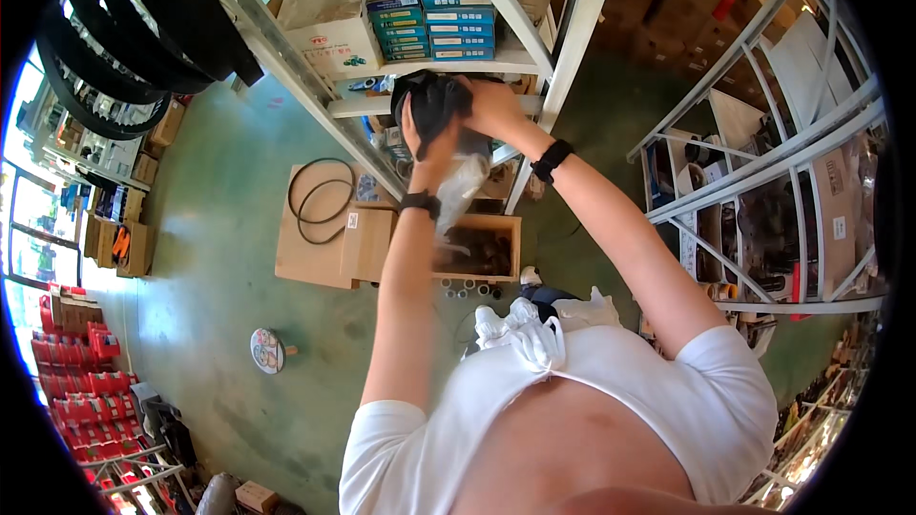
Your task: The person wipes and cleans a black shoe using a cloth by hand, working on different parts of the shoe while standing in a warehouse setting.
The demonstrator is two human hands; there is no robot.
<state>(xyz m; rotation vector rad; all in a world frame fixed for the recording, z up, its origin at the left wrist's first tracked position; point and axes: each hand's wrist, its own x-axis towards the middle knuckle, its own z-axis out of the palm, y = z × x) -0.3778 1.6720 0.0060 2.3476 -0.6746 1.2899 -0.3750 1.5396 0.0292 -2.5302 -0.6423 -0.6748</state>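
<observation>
In front of the metal rack, both my hands are on a black, folded-looking object (433, 104), whose exact kind I cannot make out. My left hand (438, 146) supports its lower left side, with the thumb and palm against it. From the right, my right hand (494, 106) grips the other side, its fingertips partly hidden. A black band circles each wrist. Just beyond the object is a shelf (515, 61) with stacked blue and green boxes (461, 34) and a worn white carton (335, 28). Beneath my hands hangs a translucent plastic bag (461, 189), blurred.
An open cardboard box (509, 225) with dark parts stands below, beside flattened cardboard (304, 257) bearing a black belt (290, 193). Rack uprights (572, 50) flank my arms. Black belts (107, 57) hang upper left. A round stool (268, 350) stands on the green floor. Another rack (758, 186) is at right.
</observation>
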